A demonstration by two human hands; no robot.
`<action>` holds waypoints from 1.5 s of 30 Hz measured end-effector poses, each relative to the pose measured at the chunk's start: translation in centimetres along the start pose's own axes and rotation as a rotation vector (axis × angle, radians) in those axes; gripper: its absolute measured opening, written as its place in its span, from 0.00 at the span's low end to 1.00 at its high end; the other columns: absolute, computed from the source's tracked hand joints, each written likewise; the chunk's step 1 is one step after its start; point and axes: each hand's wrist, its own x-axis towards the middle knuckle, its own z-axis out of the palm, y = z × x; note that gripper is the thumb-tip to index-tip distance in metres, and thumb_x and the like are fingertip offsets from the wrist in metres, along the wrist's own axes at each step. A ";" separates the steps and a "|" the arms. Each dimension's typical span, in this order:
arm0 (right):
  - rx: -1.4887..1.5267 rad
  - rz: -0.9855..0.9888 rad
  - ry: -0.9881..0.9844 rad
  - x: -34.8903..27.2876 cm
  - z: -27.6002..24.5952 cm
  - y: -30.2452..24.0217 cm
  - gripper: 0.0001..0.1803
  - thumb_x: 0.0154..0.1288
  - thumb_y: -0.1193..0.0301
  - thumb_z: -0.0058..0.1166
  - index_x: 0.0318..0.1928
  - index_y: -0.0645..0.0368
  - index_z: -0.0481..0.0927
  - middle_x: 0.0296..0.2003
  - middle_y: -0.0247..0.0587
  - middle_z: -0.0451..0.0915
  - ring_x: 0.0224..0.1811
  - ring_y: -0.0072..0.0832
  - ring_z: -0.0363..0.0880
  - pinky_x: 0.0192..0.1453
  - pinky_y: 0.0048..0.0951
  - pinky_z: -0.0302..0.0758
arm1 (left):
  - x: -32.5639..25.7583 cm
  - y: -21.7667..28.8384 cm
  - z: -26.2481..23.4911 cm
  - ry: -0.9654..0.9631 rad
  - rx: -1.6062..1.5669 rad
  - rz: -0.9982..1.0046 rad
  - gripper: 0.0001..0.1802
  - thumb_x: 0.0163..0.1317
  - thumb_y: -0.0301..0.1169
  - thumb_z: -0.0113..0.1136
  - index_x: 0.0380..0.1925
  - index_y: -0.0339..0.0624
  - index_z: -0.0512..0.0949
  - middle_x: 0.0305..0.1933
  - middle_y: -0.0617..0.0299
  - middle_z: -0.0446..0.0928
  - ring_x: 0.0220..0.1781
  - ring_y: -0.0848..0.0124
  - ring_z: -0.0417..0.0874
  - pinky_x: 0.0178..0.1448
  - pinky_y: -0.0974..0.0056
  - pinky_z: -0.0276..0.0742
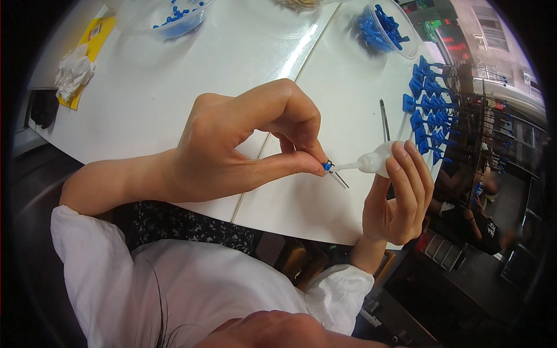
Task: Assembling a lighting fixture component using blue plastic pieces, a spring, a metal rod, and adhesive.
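Note:
My left hand (238,139) pinches a small blue piece (326,166) between thumb and fingertips, above the white table (301,214). A thin dark pin or wire (341,181) sticks out beside that piece; how they join is too small to make out. In my right hand (409,194) is a white squeeze bottle (376,160), tilted on its side with its long narrow nozzle pointing left. The nozzle tip meets or nearly meets the blue piece. My right fingers wrap round the bottle and partly hide it.
A slim dark tool (385,120) lies beyond the bottle. Blue clip-like parts (428,104) hang in rows on a rack at right. Clear bowls (132,20) with blue pieces stand at the back. Crumpled tissue (74,72) lies far left. Another person (486,232) is at right.

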 end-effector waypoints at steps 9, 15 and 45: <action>-0.026 -0.013 0.009 0.2 -0.1 -0.3 0.18 0.50 0.85 0.62 0.44 0.62 0.77 0.42 0.47 0.81 0.49 0.42 0.79 0.52 0.35 0.78 | 0.0 0.0 0.0 -0.008 0.003 0.004 0.19 0.47 0.13 0.66 0.33 0.35 0.66 0.32 0.57 0.75 0.40 0.64 0.85 0.42 0.69 0.82; -0.046 -0.022 0.010 0.3 -0.2 -0.3 0.17 0.50 0.85 0.62 0.43 0.62 0.78 0.42 0.47 0.81 0.48 0.43 0.79 0.52 0.35 0.79 | 0.0 0.0 0.0 -0.007 0.010 0.003 0.18 0.47 0.13 0.66 0.33 0.35 0.66 0.32 0.58 0.75 0.40 0.64 0.85 0.42 0.70 0.82; -0.086 -0.046 0.021 0.2 -0.3 -0.5 0.17 0.51 0.86 0.60 0.43 0.64 0.77 0.42 0.48 0.81 0.49 0.43 0.78 0.51 0.35 0.79 | -0.1 -0.2 0.0 0.005 0.026 0.025 0.18 0.47 0.15 0.67 0.33 0.35 0.68 0.32 0.59 0.77 0.39 0.68 0.85 0.40 0.73 0.80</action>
